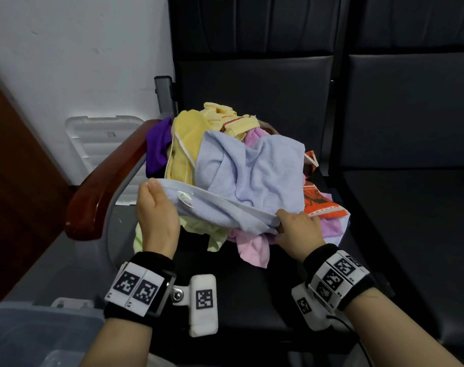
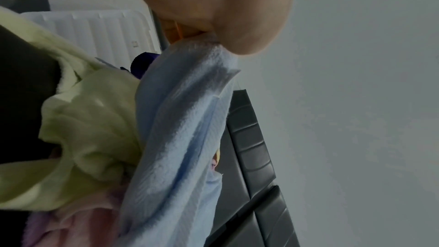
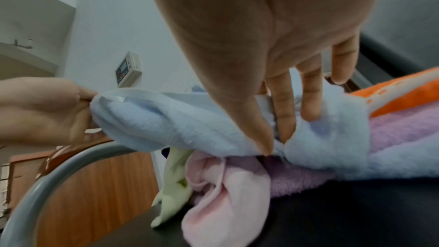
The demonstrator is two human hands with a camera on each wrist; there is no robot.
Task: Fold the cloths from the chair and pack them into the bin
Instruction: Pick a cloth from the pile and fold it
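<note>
Your left hand and right hand are both pinching the blue cloth edge; a yellow cloth and an orange cloth are crowding beside it.

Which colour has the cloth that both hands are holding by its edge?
Light blue cloth, best seen in the head view, held by left hand and right hand.

You see a white ribbed lid leaning against the wall; a wall-mounted control panel hangs higher up.
</note>
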